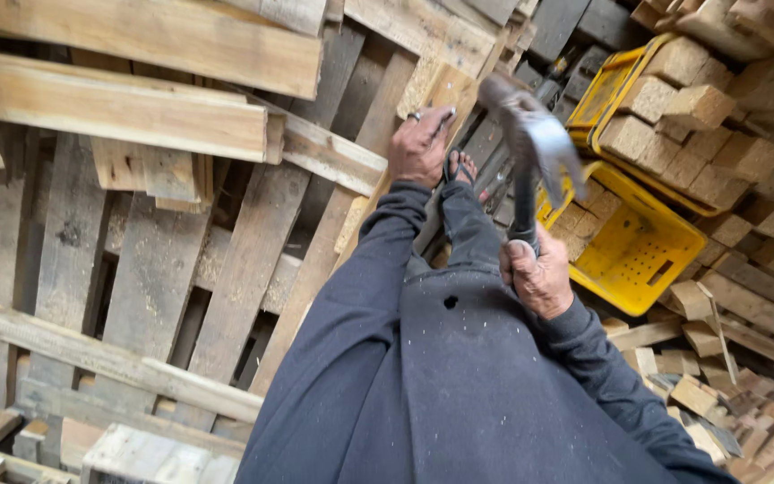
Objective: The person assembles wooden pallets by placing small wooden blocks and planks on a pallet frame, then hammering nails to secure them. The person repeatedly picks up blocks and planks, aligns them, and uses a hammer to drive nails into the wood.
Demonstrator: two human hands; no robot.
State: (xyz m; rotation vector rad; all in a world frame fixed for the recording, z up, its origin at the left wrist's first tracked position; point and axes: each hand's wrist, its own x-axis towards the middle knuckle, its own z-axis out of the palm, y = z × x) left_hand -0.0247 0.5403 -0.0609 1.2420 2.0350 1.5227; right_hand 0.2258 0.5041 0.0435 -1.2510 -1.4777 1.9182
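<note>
My right hand (537,276) grips the dark handle of a claw hammer (530,143); its metal head is raised and blurred. My left hand (419,148) is closed on the edge of a light wooden plank (441,99) that leans upright in front of me. A small thin object shows between its fingers, too small to identify. Both arms wear dark sleeves. Between the hands I see my leg and a foot in a sandal (464,170).
Wooden pallets (163,269) and loose boards (127,108) fill the left side. Two yellow plastic crates (638,246) at the right hold square wood blocks (700,134). More blocks and offcuts (718,394) lie scattered at the lower right.
</note>
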